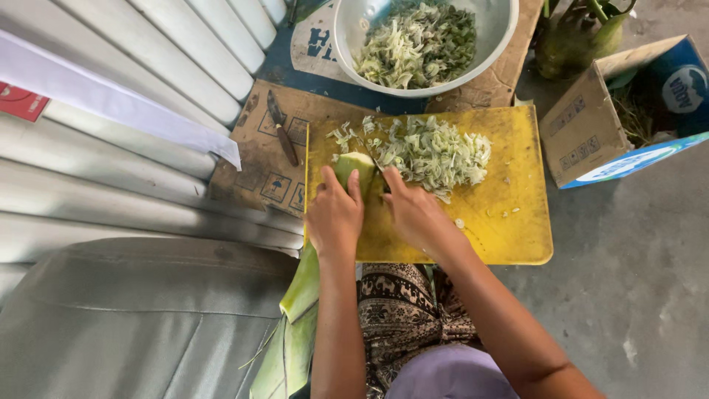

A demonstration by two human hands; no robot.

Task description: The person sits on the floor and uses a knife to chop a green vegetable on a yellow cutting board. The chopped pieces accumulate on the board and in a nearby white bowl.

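A pale green stalk [354,167] is gripped by the left hand [334,214] at the yellow board's [517,229] nine o'clock; a knife is clasped by the right hand [413,210]. Shreds [436,151] are heaped at twelve, the bowl [493,44] beyond well filled; much stalk remains uncut.

Your cutting board [517,229] lies on the floor before you, the chopped heap [436,151] on its far half. Beyond it stands the bowl [347,29] of shreds; a knife [281,127] lies left on cardboard [255,166], a carton [591,125] right.
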